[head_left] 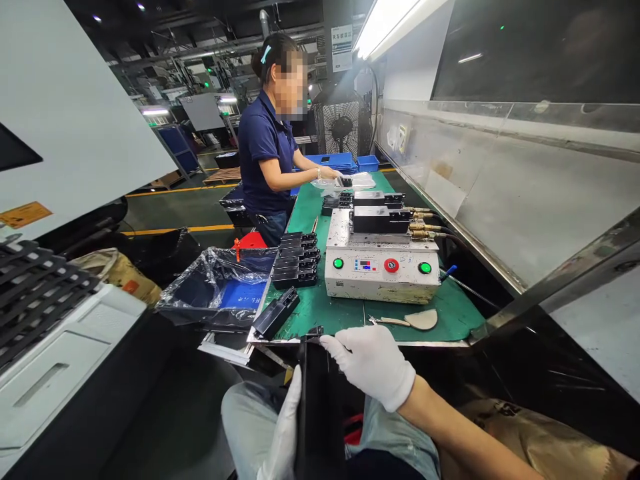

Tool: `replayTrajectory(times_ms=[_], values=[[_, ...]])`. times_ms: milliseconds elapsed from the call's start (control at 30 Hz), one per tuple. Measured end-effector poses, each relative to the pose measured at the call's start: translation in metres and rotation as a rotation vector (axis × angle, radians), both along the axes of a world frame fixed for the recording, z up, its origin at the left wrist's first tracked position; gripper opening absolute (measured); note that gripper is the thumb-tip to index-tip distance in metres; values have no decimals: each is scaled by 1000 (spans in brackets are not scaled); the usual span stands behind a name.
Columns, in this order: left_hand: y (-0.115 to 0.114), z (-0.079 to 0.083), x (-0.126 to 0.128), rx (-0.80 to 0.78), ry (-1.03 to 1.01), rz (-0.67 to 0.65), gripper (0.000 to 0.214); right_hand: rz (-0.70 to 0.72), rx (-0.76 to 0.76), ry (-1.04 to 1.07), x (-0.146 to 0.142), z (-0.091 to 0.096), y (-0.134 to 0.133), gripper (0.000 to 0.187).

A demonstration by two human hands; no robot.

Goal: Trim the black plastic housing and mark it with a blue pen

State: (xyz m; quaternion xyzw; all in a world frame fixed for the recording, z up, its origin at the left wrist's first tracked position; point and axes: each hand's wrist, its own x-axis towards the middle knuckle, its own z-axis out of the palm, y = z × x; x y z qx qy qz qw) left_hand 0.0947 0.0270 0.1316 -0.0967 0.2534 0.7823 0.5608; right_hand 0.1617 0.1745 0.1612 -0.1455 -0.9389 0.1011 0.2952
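A long black plastic part (317, 407) stands on edge over my lap. My left hand (283, 437), in a white glove, grips its lower left side. My right hand (373, 363), also gloved, is closed over its upper right edge near the table's front. Another black part (276, 312) lies tilted on the green mat (330, 310), just beyond my hands.
A white test box (383, 263) with green and red buttons sits mid-table, a stack of black parts (296, 260) to its left. A plastic-lined blue bin (220, 290) stands left of the table. A person in a dark blue shirt (263, 167) handles items at the far end.
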Motion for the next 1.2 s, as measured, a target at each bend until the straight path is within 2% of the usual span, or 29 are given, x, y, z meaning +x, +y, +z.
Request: replayTrajectory(times_ms=[100,233,267,367,467,500,567,667,833,1067,1200], values=[[-1,-1,-2,30,-8,-31,30,8,82,8,2,-2,-5,69],[0,-5,-5,-60,75,-49,50,47,145,25,7,-4,-15,67],[1,-6,-6,-101,102,-30,49,57,153,18,9,-5,-18,66],[1,-6,-10,-322,274,110,34,73,157,-17,13,-8,-25,63],[1,-4,-13,-621,613,314,41,82,166,-70,19,-12,-30,58],[1,-3,-14,-668,670,339,45,89,174,-86,21,-14,-32,56],[2,-1,-15,-645,623,285,46,106,185,-110,25,-18,-34,53],[3,0,-16,-500,444,164,41,132,188,-134,31,-20,-38,48],[6,0,-19,-376,298,89,46,166,180,-160,38,-14,-45,48],[8,-9,-29,-324,264,132,46,224,-92,-288,46,-20,-42,52],[8,-13,-29,-303,249,139,46,218,-219,-290,47,-7,-33,46]])
